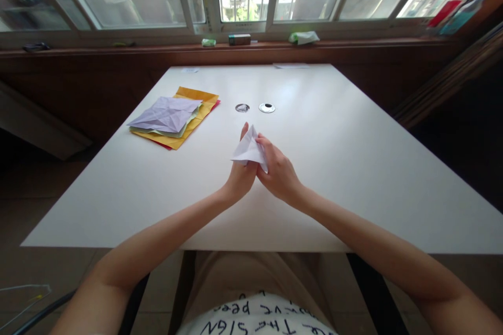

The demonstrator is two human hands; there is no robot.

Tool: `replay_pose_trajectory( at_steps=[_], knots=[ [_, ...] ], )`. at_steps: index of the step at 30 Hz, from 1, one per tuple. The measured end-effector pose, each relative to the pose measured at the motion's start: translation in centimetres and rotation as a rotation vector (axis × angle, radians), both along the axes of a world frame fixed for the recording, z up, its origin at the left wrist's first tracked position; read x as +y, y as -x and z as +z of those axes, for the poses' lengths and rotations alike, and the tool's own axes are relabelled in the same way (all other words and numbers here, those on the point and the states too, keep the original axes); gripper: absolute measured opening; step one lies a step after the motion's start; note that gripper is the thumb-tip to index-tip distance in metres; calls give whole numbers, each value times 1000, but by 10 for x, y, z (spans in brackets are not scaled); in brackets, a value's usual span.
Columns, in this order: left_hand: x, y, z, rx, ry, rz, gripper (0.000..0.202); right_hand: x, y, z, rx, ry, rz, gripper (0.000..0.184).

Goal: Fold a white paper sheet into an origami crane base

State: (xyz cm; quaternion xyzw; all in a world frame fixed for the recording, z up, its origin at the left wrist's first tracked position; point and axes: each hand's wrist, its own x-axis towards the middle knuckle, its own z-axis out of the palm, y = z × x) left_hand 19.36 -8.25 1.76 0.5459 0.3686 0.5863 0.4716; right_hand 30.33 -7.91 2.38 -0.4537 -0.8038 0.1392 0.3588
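Observation:
A small folded sheet of white paper (250,149), peaked at its far end, is held up over the near middle of the table. My left hand (240,180) is behind and under the paper, which hides most of its fingers; one fingertip shows past the upper left edge. From the right, my right hand (280,168) grips the paper's side, its index finger near the peak and its thumb low by the bottom corner. Just beyond lie two flat round pieces on the table: a grey patterned disc (242,108) and a white disc with a black spot (267,108).
On the left of the white table (353,188) rests a stack of creased paper sheets (165,115), lavender on top, with pale green, yellow and red below. A small box (239,39) and a green-and-white packet (304,37) sit on the windowsill. Flat paper (291,66) lies at the far edge.

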Motion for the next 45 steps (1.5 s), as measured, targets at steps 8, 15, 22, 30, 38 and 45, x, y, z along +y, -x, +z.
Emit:
replay_pose_trajectory(
  at_steps=[8,15,22,30,38,45],
  knots=[
    [5,-11,-3,42,-26,152,69,15,6,-3,-106,-121,-62,47],
    [0,-8,-12,49,-22,115,66,13,-4,-9,-76,-150,-32,46],
    [7,-7,-20,110,-71,184,57,16,-8,-11,-16,-103,-34,45],
    [12,6,-13,181,-51,155,48,22,-13,-9,319,15,-73,47],
    [36,26,-12,30,266,-43,45,45,-21,-19,859,457,-4,40],
    [41,38,-4,-83,426,-296,54,50,-26,-13,1012,668,6,37]
  ],
)
